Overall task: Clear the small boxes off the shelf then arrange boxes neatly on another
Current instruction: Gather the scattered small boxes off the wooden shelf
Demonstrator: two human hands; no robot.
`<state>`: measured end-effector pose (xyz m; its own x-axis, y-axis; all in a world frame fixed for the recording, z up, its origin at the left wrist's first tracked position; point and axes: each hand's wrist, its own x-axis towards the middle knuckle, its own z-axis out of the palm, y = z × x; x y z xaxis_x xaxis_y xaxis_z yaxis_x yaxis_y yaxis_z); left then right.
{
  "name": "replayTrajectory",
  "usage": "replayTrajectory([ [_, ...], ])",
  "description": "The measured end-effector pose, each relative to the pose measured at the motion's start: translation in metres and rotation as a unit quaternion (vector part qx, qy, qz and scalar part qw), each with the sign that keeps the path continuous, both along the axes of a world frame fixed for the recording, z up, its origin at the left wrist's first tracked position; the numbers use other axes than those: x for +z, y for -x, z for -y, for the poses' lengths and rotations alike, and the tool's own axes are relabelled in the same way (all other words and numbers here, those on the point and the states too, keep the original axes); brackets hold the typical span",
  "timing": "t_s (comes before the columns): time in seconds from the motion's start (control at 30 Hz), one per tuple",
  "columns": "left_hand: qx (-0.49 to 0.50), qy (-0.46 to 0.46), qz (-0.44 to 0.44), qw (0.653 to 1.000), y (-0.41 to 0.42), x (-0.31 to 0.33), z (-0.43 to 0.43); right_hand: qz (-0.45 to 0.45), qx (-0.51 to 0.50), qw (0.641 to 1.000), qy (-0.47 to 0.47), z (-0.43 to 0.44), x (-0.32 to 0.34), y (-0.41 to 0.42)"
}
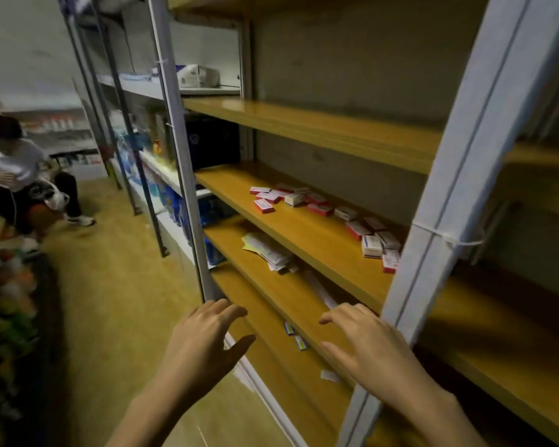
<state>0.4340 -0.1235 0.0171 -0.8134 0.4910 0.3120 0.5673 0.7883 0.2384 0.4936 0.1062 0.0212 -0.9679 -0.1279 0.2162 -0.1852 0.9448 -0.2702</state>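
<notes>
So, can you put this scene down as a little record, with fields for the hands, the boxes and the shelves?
left hand: open, fingers spread, holds nothing
right hand: open, fingers spread, holds nothing
small boxes: red and white, scattered untidily along the yellow shelf
papers: loose heap on the shelf below
blue boxes: two small ones, lower shelf, between the hands
progress: no box picked up yet
background: person seated at far left

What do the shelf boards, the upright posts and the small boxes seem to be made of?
Shelf boards: probably laminated wood, yellow-brown, smooth with a faint sheen. Upright posts: likely painted metal, pale grey, with pressed grooves. Small boxes: apparently printed cardboard, thin, flat-sided, red and white.
</notes>
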Motion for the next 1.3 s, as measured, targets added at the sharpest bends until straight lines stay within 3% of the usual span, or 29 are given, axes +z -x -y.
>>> replayTrajectory([
  [0.47,-0.056,0.016,0.019,0.998,0.178,-0.004,0.062,0.014,-0.079,0.997,0.009,0.062,0.002,0.155],
  [1.07,-0.178,0.036,0.019,0.983,0.431,-0.015,-0.021,0.007,-0.214,0.977,0.002,-0.011,-0.013,0.379],
  [1.3,-0.237,0.04,0.046,0.97,0.49,-0.026,-0.049,0.015,-0.318,0.948,0.008,-0.033,-0.028,0.428],
])
